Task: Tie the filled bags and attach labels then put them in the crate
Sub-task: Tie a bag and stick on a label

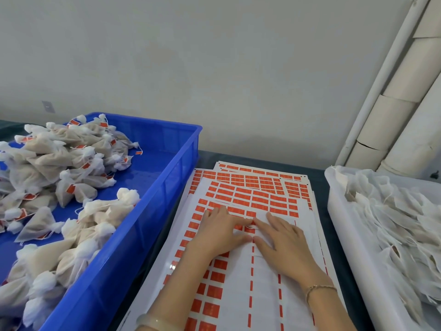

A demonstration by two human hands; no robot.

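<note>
A stack of white label sheets (260,194) with rows of orange labels lies on the dark table in front of me. My left hand (222,231) and my right hand (284,242) rest flat on the top sheet with fingers straight. Their index fingertips meet at one orange label (250,229) in the middle of the sheet. The blue crate (167,194) at the left holds several tied white bags (71,168) with orange labels. A white tray (338,223) at the right holds a pile of untied white bags (393,218).
Cardboard tubes (401,96) and a white pipe lean against the wall at the back right. A strip of dark table (319,168) shows between the sheets and the white tray. A grey wall plate (48,106) sits behind the crate.
</note>
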